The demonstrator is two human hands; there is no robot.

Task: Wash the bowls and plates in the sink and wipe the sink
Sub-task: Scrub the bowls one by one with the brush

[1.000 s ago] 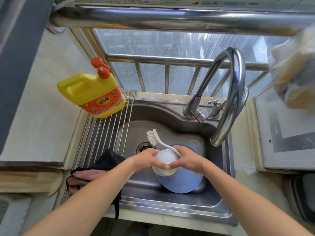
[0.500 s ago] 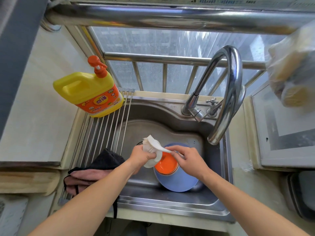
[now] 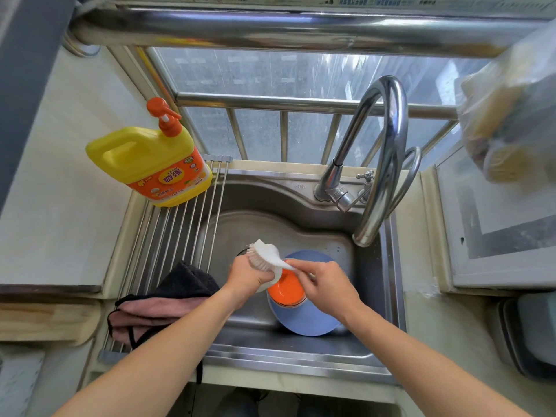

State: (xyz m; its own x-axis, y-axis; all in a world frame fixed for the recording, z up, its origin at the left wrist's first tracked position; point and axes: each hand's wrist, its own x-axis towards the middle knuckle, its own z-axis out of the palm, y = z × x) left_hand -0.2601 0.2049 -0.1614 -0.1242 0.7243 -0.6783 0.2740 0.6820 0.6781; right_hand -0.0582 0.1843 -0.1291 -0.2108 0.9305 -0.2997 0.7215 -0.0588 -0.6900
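in the steel sink (image 3: 301,206), apparently dry, a blue plate (image 3: 304,322).

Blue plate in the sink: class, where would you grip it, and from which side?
Probably the near rim of the blue plate, reached from the front edge of the sink. That rim is bare; the orange bowl and both hands cover the far part.

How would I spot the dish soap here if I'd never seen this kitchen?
Start at the steel sink under the window. On its left side lies a rack of metal rods; the dish soap stands at the rack's far end. It is a yellow jug with an orange pump and label, the only bottle there.
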